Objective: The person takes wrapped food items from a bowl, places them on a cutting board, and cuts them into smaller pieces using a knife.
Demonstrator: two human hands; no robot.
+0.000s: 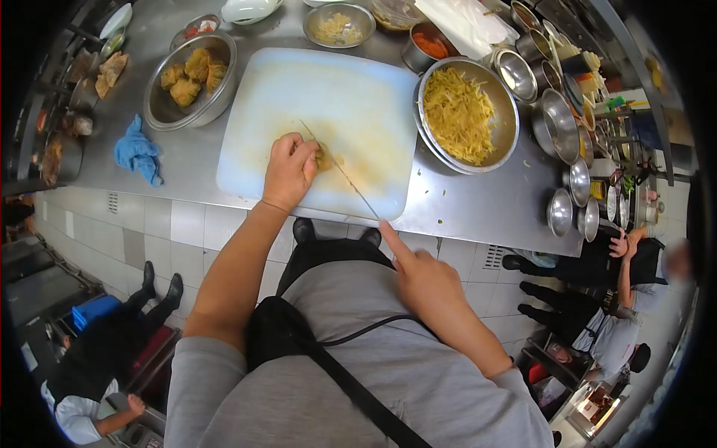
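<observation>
Through the head camera, I have the left hand [291, 166] with curled fingers pinning a yellow-green piece [322, 159] on the white cutting board [328, 82]. My right hand [424, 282] grips the knife [348, 180], whose thin blade slants across the board just beside that piece. Left of the board, I see a steel bowl [153, 113] of yellowish lumps [198, 66] and, nearer the counter's edge, a crumpled blue cloth [137, 149]. Right of it, a wider bowl [511, 123] holds yellow shreds [459, 116]. Beyond the steel counter [493, 201], I make out other people on both sides.
</observation>
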